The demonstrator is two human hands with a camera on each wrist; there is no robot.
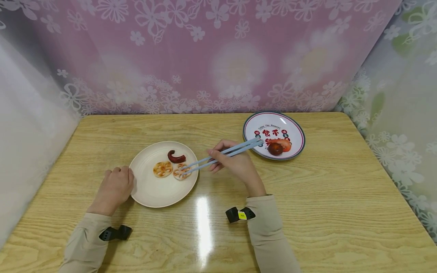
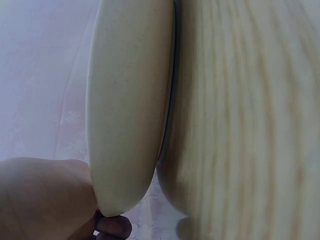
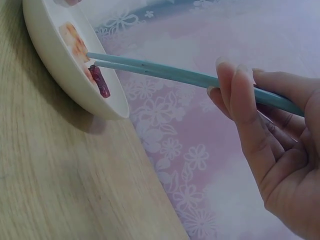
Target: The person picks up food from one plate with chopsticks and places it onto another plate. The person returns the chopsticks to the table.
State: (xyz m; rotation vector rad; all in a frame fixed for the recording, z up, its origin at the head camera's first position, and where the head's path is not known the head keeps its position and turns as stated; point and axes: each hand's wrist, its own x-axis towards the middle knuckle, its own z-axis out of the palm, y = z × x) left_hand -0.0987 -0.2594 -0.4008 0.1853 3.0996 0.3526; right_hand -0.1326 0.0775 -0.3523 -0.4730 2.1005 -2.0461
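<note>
My left hand point(image 1: 114, 187) grips the left rim of a cream plate point(image 1: 153, 193); the left wrist view shows a finger point(image 2: 114, 226) curled at its edge. Chopsticks point(image 1: 246, 144), pale blue, are held by my right hand point(image 1: 233, 161). Their tips meet the right-hand lotus root slice point(image 1: 178, 175), which lies on the plate. Beside it are another lotus root slice point(image 1: 162, 169) and a curled dark-red tentacle-like piece point(image 1: 176, 157). Whether the tips pinch the slice or only touch it, I cannot tell.
At the back right stands a white plate point(image 1: 249, 131) with a dark rim and red lettering. It bears an orange-red shrimp-like piece point(image 1: 285, 144) and a round brown piece point(image 1: 274, 149). A flowered curtain point(image 1: 205, 57) hangs behind the wooden table point(image 1: 324, 212).
</note>
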